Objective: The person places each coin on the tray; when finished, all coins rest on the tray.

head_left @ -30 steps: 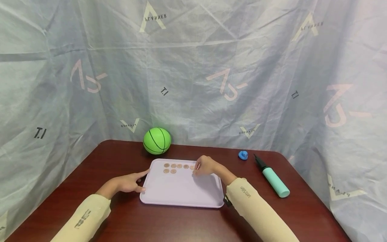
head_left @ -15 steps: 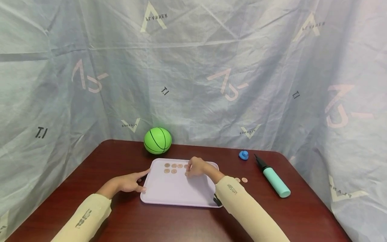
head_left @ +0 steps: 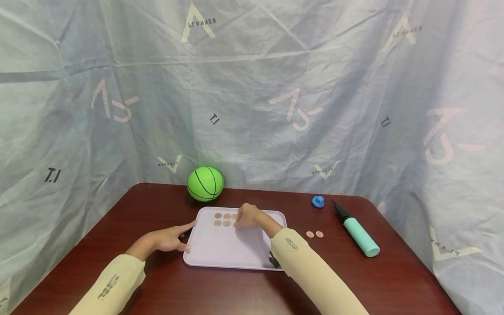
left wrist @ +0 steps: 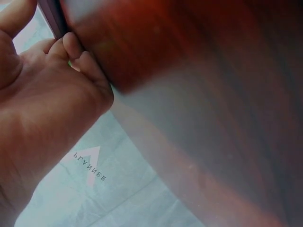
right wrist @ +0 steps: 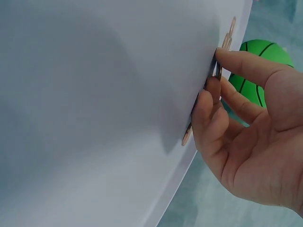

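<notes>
A pale lilac tray lies on the dark red-brown table. My left hand touches its left edge, with thumb and forefinger spread apart along the rim; the other fingers curl inward in the left wrist view. Two rows of copper-coloured coins lie near the tray's far side. Over their right end, my right hand partly hides the rows. In the right wrist view, its thumb and forefinger pinch a coin close to the tray surface, beside other coins seen edge-on.
Right of the tray, two more coins lie on the table. A green ball sits behind the tray. A small blue rubber duck and a turquoise hand pump with a black nozzle are at the right. Grey cloth surrounds the table.
My right hand has moved left across the tray, from the far row's right end to the third coins. The two coins on the table have come out from behind the sleeve. My left hand stays put.
</notes>
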`<state>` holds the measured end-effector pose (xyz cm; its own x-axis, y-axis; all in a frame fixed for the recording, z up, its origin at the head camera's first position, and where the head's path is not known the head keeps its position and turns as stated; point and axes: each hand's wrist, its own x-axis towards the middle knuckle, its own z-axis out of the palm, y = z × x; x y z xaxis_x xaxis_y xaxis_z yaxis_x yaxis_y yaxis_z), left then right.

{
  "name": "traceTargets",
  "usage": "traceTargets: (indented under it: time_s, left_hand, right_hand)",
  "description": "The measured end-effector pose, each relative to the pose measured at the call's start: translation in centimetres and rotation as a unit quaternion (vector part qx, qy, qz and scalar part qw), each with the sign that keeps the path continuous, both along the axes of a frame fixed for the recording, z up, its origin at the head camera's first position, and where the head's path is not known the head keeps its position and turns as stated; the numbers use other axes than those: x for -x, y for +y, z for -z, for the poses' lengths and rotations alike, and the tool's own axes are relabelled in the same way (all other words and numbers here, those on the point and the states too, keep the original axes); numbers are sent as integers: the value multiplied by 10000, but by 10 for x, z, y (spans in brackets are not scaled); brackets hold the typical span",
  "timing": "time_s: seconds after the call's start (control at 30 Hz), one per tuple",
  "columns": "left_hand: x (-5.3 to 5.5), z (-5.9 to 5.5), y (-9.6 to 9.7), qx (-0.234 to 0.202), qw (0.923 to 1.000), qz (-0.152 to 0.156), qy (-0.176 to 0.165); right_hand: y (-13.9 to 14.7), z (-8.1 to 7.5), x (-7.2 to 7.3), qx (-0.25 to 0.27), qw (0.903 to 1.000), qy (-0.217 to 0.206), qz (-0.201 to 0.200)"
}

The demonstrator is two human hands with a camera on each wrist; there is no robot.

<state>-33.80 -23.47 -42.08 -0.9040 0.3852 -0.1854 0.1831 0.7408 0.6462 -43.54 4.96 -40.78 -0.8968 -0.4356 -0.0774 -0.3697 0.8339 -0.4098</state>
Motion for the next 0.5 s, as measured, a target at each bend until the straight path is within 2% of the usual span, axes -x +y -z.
traceTargets:
  time_s: [0.5]
  left_hand:
    - [1,2,1,-11,9999,-111,-88]
  right_hand:
    - [-3,7,4,555,9978,-270,233]
